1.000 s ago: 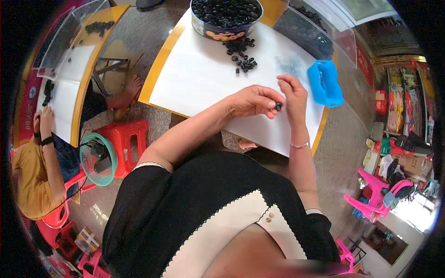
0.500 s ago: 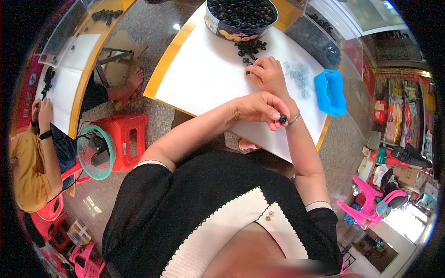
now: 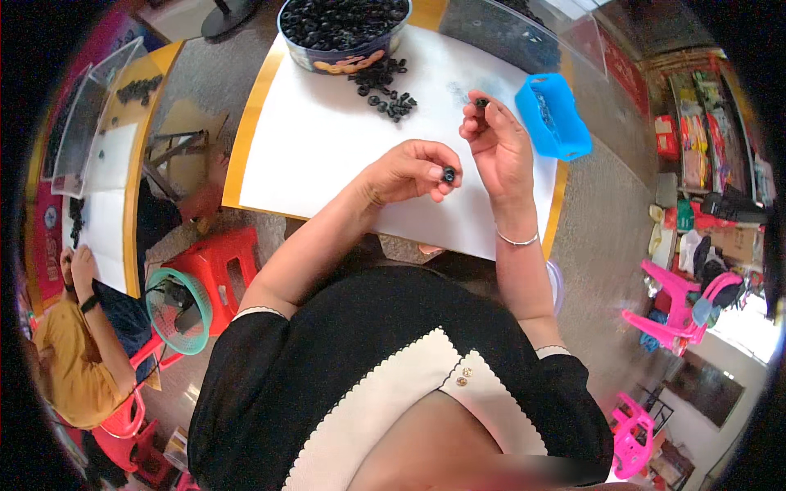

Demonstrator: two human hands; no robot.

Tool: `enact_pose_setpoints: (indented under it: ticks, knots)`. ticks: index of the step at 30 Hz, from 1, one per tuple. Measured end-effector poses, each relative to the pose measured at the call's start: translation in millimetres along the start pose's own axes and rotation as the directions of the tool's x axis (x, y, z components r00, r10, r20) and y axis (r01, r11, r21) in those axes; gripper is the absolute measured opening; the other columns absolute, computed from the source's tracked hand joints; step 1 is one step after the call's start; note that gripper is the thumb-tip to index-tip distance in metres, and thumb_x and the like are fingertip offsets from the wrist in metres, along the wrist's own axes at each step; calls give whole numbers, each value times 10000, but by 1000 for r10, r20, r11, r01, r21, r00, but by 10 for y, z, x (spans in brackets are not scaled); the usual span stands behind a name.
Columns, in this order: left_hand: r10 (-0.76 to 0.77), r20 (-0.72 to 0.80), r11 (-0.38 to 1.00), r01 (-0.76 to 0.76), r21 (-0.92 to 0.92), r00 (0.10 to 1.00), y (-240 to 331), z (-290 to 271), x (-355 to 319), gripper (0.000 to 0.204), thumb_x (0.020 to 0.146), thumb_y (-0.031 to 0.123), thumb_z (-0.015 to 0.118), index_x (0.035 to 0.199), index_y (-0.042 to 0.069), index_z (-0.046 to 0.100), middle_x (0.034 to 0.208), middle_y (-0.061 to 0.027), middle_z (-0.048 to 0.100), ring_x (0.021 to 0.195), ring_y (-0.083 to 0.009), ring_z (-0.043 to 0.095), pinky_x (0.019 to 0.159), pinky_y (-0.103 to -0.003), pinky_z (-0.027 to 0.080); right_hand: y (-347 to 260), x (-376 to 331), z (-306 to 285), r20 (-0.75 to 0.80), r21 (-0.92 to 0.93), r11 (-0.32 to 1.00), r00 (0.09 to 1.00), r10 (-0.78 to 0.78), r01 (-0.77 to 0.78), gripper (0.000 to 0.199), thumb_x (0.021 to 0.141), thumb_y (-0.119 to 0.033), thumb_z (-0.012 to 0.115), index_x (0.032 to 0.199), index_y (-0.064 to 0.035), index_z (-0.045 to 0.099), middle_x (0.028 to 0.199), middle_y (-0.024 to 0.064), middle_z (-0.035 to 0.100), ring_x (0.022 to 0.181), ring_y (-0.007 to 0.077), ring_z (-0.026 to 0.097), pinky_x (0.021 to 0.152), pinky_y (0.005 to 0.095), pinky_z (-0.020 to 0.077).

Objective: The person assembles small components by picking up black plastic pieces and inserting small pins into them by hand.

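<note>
I see my left hand [image 3: 409, 170] pinching a small black ring [image 3: 449, 174] above the white sheet [image 3: 327, 139], my right hand [image 3: 498, 143] apart, fingertips seemingly nipping another ring [image 3: 481, 103] near the blue tray [image 3: 553, 116], both lifted for handling.

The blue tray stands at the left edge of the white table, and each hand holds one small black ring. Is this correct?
Not quite. The head view shows the blue tray at the right edge of the white table, not the left. The rest holds: the left hand and the right hand each pinch one small black ring.
</note>
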State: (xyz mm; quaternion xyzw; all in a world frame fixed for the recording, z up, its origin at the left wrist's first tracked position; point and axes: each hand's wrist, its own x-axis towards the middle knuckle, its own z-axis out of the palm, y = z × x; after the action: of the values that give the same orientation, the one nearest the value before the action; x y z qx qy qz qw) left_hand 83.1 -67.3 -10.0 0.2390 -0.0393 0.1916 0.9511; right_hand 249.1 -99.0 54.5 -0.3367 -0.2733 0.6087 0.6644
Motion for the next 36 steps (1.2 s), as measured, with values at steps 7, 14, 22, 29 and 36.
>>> enact_pose_setpoints:
  ticks: [7,14,22,29,36]
  knots:
    - [-1,-47,999,3,50,999,-1,-13,45,254,792,94,649,1010,-23,592,917,-128,614,752,-157,597,635,-241,532,-185,-199,136,-71,106,994,997,-32,39,265,872,-148,602,1058,40,582,881,86,618,724,132,562,681,268,464]
    - [3,-61,996,2,85,998,-38,-20,60,254,781,105,663,988,-20,585,902,-129,609,735,-153,584,627,-227,533,-262,-285,102,-13,326,945,999,31,-25,234,869,-157,601,1031,12,600,885,95,649,723,140,590,685,277,502]
    - [31,-82,997,-25,76,996,-75,-42,78,241,795,95,651,994,-19,576,893,-142,605,735,-153,585,620,-214,539,-451,-487,250,-84,325,945,996,-11,38,234,858,-128,611,1047,7,589,929,114,655,760,143,613,736,283,517]
    - [47,-112,995,-36,91,993,-90,-49,68,252,800,82,647,1008,-34,564,906,-146,594,741,-141,589,635,-208,544,-579,-608,347,-45,273,957,995,-88,97,235,843,-92,608,1052,12,580,942,149,655,717,148,623,716,276,522]
    - [151,-237,987,-136,81,960,-103,20,90,263,814,80,644,1040,-25,558,926,-153,596,756,-152,602,656,-198,548,-490,-654,343,-110,-152,977,980,-165,147,179,831,-76,597,978,24,621,845,119,658,684,114,602,670,245,505]
